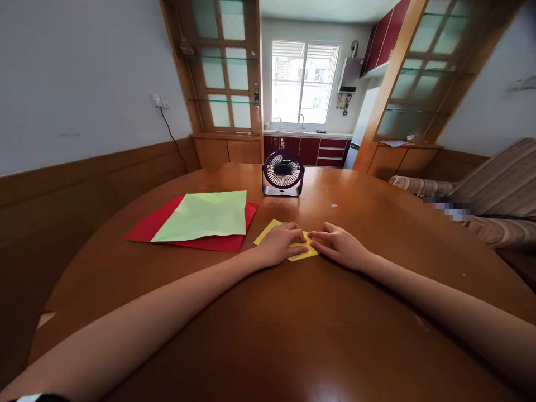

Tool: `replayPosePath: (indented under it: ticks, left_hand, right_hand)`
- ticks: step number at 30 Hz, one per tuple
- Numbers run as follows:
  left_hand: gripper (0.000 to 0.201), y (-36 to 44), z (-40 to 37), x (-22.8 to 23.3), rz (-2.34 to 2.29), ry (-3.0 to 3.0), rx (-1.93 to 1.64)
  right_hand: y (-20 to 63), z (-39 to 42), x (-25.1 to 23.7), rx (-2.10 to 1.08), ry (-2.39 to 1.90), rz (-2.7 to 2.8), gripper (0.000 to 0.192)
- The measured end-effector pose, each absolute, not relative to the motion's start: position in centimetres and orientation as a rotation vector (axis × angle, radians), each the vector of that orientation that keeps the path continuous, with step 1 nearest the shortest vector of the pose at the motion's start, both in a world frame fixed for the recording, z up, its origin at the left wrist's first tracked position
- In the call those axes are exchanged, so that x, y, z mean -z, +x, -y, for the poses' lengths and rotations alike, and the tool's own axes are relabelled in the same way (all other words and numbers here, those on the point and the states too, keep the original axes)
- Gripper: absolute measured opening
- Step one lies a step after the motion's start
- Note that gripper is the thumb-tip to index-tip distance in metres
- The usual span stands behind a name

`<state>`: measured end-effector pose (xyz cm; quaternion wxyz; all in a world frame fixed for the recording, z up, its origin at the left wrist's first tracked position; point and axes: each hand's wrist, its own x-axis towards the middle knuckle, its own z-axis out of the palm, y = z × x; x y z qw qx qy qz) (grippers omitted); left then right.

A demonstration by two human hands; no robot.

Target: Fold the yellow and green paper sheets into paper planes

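Daylight pours in from the window point(304, 81) straight ahead of me, and it is blown out to near white. The rest of the room reads dimmer, with the left wall point(79, 84) in soft grey shade. The glossy tabletop point(293, 335) throws back a bright glare patch at its near edge. My wide lens bows the door frames and stretches both forearms at the corners. A small pixelated patch point(454, 210) sits at the right.

Glossy wood table point(268, 335); matt yellow paper point(268, 230); plastic fan point(283, 172).
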<state>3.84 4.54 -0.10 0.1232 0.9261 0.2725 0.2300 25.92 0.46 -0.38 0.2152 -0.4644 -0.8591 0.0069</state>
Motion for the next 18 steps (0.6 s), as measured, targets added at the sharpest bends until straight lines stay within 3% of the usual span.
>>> replayPosePath:
  ticks: [18]
  left_hand:
    - [0.058, 1.5, -5.8, -1.6, -0.551, 2.592, -0.219]
  right_hand:
    - [25.8, -0.2, 0.1, 0.015, -1.3, 2.391, 0.037]
